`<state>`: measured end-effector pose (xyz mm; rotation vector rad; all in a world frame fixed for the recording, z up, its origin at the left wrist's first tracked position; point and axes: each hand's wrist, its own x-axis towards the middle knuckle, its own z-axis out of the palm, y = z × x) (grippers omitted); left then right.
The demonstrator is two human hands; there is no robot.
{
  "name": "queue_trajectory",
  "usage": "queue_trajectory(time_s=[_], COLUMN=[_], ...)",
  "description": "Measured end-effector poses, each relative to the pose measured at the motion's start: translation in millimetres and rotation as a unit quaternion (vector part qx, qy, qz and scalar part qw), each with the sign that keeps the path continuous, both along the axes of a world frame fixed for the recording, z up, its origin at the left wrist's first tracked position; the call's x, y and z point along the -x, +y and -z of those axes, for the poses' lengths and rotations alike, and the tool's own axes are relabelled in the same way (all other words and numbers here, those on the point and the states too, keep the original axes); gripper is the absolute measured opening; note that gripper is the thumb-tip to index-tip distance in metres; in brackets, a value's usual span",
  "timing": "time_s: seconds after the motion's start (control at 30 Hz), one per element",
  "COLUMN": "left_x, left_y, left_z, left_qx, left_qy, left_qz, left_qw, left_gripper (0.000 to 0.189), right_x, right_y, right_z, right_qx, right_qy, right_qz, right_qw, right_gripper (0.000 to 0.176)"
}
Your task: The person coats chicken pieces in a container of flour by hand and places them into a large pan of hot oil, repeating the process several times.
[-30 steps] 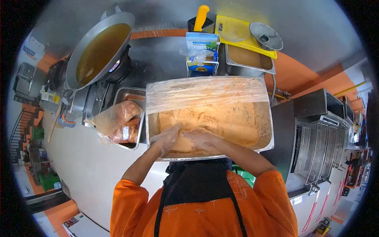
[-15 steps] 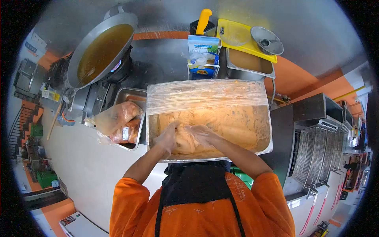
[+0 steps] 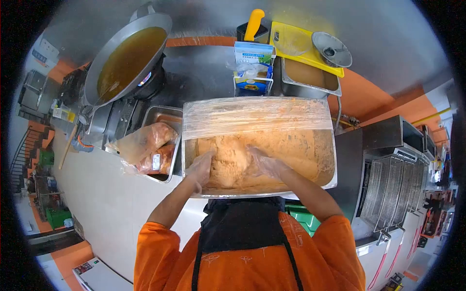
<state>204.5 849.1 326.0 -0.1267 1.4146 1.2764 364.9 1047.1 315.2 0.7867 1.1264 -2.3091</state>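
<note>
A deep metal tray [image 3: 332, 165] holds orange-tinted flour or breading [image 3: 296, 150]. Both hands are inside it, in thin clear gloves. My left hand [image 3: 201, 168] lies at the tray's left end, fingers stretched out along the side of a powdery mound [image 3: 229, 162]. Against the mound's other side rests my right hand [image 3: 268, 164], its fingers apart and pointing toward the back of the tray. Whether a piece of food lies under the powder between them is hidden. Plastic wrap [image 3: 257, 116] covers the rear part of the tray.
Left of the tray, bagged raw meat [image 3: 155, 145] sits in a smaller metal pan [image 3: 167, 112]. A big wok of oil [image 3: 131, 63] stands on a burner behind it. Behind the tray are glove boxes [image 3: 252, 68] and a yellow-handled knife [image 3: 254, 24]. Fryer baskets [image 3: 393, 194] are at right.
My hands have moved apart, the right one shifting rightward. Loose flour now forms a mound between them, where a smoother, pale coated shape showed before.
</note>
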Motion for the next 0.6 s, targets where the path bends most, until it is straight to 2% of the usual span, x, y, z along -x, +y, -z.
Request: queue_trajectory(time_s=[0.03,0.07,0.1,0.13,0.17,0.2,0.23,0.27,0.3,0.33,0.37,0.4,0.43,0.47,0.53,0.57,0.6], left_x=[-2.1,-5.1,-5.6,-12.9,-23.1,-28.4,-20.2,-5.2,5.2,8.5,9.5,9.0,5.1,-4.4,-31.8,-42.8,-46.5], left_y=[-8.5,-16.7,-19.1,-5.5,15.2,28.9,22.8,8.2,-4.6,-11.4,-21.5,-25.0,-22.5,-17.4,-7.6,-3.5,-0.3], left_z=[14.7,26.9,31.5,10.7,-8.9,-22.8,3.6,51.4,77.7,63.2,46.9,34.9,34.7,35.5,38.6,40.0,40.4], left_qx=[0.001,0.017,0.031,0.031,0.025,0.013,0.014,-0.043,-0.097,-0.097,-0.04,0.017,0.016,0.0,-0.029,-0.044,-0.059], left_qy=[-0.002,0.391,0.704,0.705,0.395,0.004,0.004,0.314,0.586,0.586,0.422,0.242,0.245,0.219,0.162,0.133,0.104], left_qz=[0.002,0.214,0.377,0.378,0.225,0.028,0.03,0.158,0.265,0.263,0.284,0.296,0.297,0.304,0.317,0.324,0.331], left_qw=[1.0,0.895,0.601,0.6,0.89,1.0,0.999,0.935,0.76,0.761,0.86,0.924,0.923,0.927,0.934,0.936,0.936], left_gripper=[0.038,0.036,0.035,0.035,0.042,0.05,0.05,0.051,0.052,0.052,0.05,0.049,0.049,0.044,0.034,0.03,0.026], right_x=[-7.1,-9.2,-11.4,-11.7,-6.4,3.8,9.3,5.7,-2.1,-7.4,-14.0,-20.3,-24.1,-23.9,-19.5,-21.9,-22.0], right_y=[1.5,-0.6,-6.7,-13.5,-14.7,-14.5,-13.1,-6.8,3.9,11.7,12.1,11.1,10.2,6.9,-6.4,-10.2,-13.1], right_z=[-0.8,7.0,21.3,25.1,29.6,27.0,24.4,19.4,10.7,-1.2,-13.3,-28.3,-35.8,-23.1,8.3,14.5,14.1], right_qx=[-0.068,-0.071,-0.085,-0.094,-0.094,-0.218,-0.336,-0.335,-0.304,-0.274,-0.273,-0.216,-0.157,-0.159,-0.275,-0.275,-0.385], right_qy=[-0.047,-0.045,0.069,0.179,0.18,0.188,0.191,0.188,0.158,0.129,0.127,0.041,-0.045,-0.043,0.172,0.171,0.241], right_qz=[-0.02,-0.018,-0.029,-0.041,-0.039,-0.106,-0.171,-0.169,-0.155,-0.143,-0.144,-0.155,-0.163,-0.159,-0.296,-0.293,-0.308], right_qw=[0.996,0.996,0.994,0.979,0.978,0.952,0.906,0.908,0.927,0.942,0.943,0.963,0.973,0.973,0.899,0.9,0.836], right_gripper=[0.073,0.073,0.07,0.068,0.068,0.066,0.064,0.064,0.065,0.067,0.067,0.062,0.057,0.057,0.046,0.046,0.042])
